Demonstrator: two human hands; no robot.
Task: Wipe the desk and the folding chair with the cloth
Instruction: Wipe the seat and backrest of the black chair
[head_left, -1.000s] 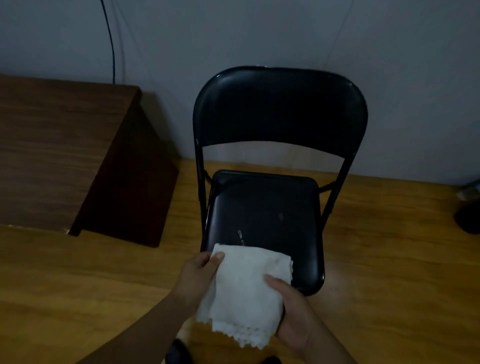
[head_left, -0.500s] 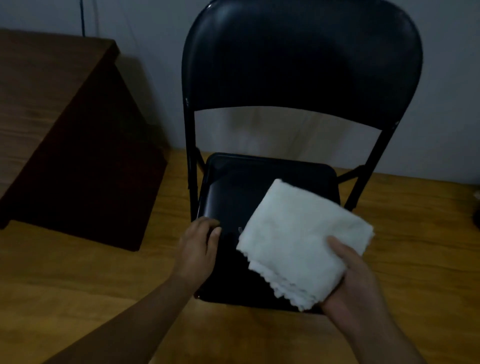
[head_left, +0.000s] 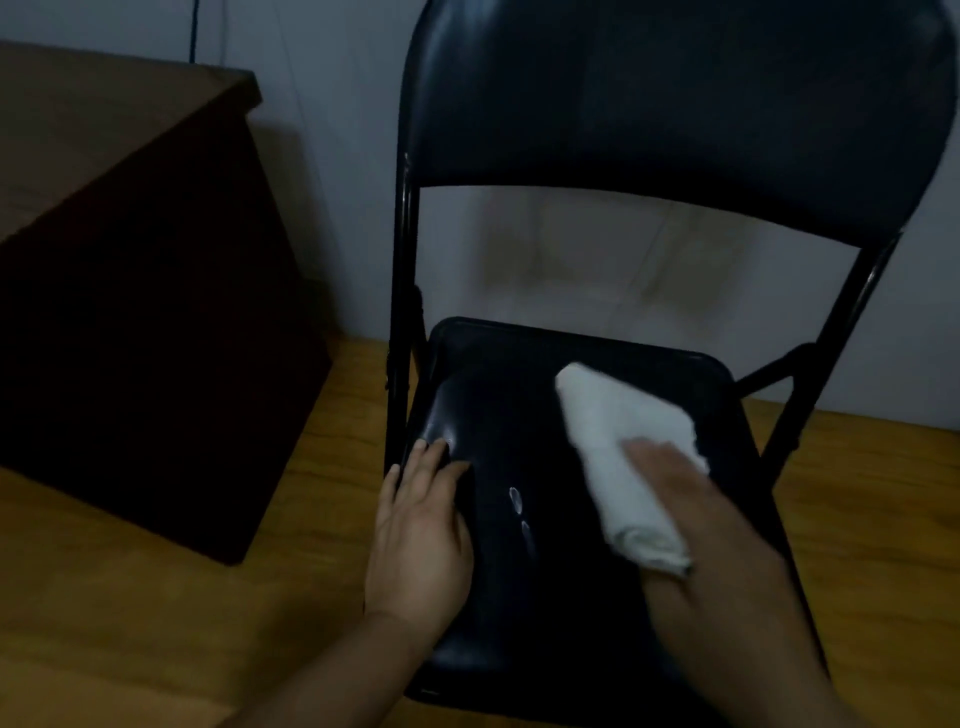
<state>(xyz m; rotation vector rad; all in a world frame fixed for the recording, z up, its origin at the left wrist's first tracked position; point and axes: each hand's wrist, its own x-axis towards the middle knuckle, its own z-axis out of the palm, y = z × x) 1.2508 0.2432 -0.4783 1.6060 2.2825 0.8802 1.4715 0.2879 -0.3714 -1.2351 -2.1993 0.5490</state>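
Since half a second ago my right hand (head_left: 711, 525) has brought the white cloth (head_left: 618, 457) down onto the folding chair (head_left: 519, 467) seat. Left to right: the dark wooden desk (head_left: 104, 156), my left hand (head_left: 421, 530) lying flat with straight fingers on the seat's left edge, then my right pressing the bunched cloth, thumb tucked beneath it.
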